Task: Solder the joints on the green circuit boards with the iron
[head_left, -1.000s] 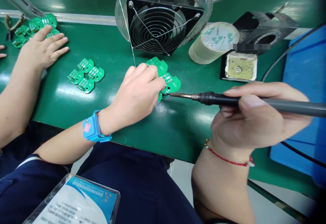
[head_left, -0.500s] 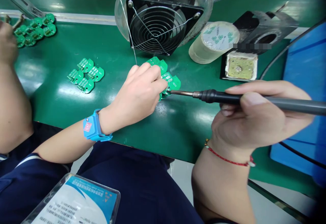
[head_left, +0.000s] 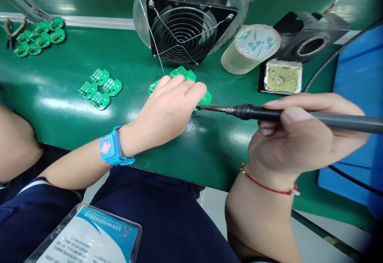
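My right hand (head_left: 299, 135) grips a soldering iron (head_left: 269, 115) like a pen, its tip pointing left. That tip touches or nearly touches the right edge of a cluster of green circuit boards (head_left: 206, 97). Over these boards lies my left hand (head_left: 170, 103), fingers curled and closed, with a blue wrist strap (head_left: 112, 148) behind it. A thin silvery solder wire (head_left: 148, 21) runs down from above into my left fingers. My knuckles hide the fingertips, the wire's end and much of the boards.
Behind the boards stands a fan with a wire guard (head_left: 181, 41). To its right are a roll of clear tape (head_left: 251, 49) and an iron stand with a sponge (head_left: 283, 77). More circuit boards (head_left: 100, 89) lie left. A blue bin (head_left: 359, 95) is right; another person's arm (head_left: 18, 147) is far left.
My left hand has shifted slightly right, with the solder wire, covering more of the boards near the iron tip. The iron stays almost still. The other person's hand has left the far-left boards.
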The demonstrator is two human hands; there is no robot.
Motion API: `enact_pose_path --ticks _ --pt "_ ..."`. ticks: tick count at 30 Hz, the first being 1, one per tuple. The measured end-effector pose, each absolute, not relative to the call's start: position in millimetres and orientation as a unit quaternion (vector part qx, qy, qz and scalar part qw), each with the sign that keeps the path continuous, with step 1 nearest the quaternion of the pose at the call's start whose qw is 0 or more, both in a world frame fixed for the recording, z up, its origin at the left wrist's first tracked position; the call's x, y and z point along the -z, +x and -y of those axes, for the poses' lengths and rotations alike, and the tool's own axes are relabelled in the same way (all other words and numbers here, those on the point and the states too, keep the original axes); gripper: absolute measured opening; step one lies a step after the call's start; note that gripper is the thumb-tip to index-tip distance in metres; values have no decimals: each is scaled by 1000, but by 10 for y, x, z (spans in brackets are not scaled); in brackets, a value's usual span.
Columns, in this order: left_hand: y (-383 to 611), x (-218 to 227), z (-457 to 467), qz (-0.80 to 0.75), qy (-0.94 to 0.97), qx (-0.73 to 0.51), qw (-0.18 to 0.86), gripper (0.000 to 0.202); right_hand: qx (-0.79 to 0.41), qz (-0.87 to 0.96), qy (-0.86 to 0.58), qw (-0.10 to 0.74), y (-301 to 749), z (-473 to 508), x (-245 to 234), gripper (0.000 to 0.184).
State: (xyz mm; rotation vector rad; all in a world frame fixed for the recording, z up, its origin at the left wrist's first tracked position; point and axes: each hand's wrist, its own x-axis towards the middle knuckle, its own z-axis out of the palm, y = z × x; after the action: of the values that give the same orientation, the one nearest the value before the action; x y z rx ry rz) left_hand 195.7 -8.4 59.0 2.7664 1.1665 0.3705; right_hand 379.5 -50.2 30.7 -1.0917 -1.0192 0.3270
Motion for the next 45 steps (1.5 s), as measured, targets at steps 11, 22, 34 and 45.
enact_pose_path --ticks 11,22,34,45 --pt "1943 -641 90 -387 913 -108 68 24 -150 470 -480 726 3804 499 -290 24" --pt "1904 -673 7 -404 899 -145 84 26 -126 453 -489 734 3796 503 -311 24" --pt "1327 -725 -439 -544 803 -69 234 20 -104 392 -506 761 3793 489 -341 21" --pt "1418 -741 -349 -537 731 -156 390 21 -19 358 -525 772 3870 414 -310 18"
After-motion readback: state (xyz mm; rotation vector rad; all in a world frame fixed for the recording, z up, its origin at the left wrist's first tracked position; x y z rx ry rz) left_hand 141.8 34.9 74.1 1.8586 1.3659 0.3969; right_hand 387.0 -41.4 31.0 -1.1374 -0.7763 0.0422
